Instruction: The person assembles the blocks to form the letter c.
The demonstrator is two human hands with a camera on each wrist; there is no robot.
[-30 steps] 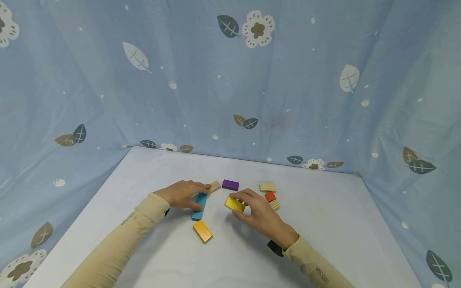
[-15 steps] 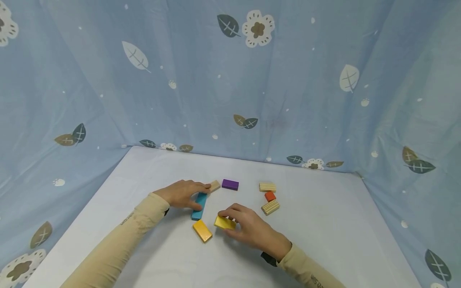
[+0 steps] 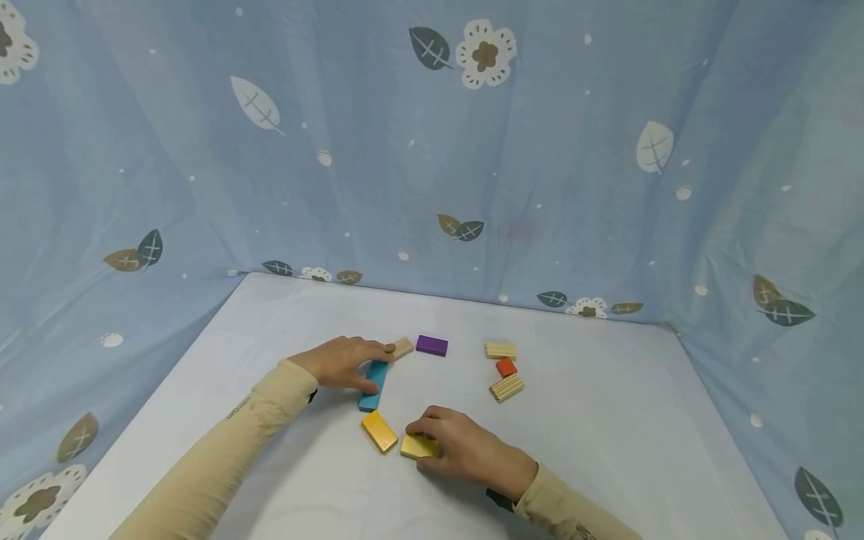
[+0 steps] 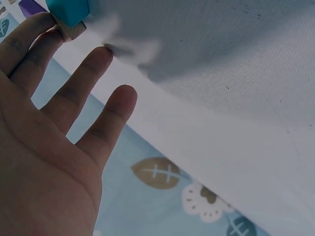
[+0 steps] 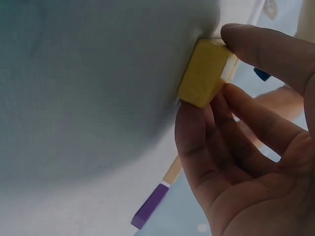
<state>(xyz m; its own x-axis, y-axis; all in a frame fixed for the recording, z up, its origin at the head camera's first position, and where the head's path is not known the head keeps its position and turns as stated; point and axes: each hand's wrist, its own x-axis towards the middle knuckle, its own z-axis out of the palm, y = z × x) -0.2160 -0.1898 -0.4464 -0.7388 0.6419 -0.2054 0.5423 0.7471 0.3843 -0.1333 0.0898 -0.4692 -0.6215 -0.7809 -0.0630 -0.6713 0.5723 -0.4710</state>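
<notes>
My right hand point(image 3: 466, 450) pinches a yellow block point(image 3: 420, 447) between thumb and fingers, low over the white table or down on it. In the right wrist view, the thumb lies on one end of the yellow block point(image 5: 204, 73) and a fingertip on the other. My left hand point(image 3: 340, 364) rests beside a long blue block point(image 3: 373, 388), its thumb on it and its fingertips at a plain wooden block point(image 3: 403, 348). The left wrist view has these fingers spread and fairly straight, near the blue block point(image 4: 71, 10). An orange-yellow block point(image 3: 379, 433) lies between the hands, just left of the yellow one.
A purple block point(image 3: 432, 345) lies beyond the hands, right of the plain wooden one. Farther right, a small red block point(image 3: 506, 367) sits between two ridged wooden blocks, one behind point(image 3: 501, 351) and one in front point(image 3: 507, 388). Blue patterned cloth point(image 3: 378, 150) surrounds the white table point(image 3: 607, 420).
My right hand has brought the yellow block toward me and slightly left, down beside the orange-yellow block. The front ridged block is now uncovered. My left hand has stayed in place.
</notes>
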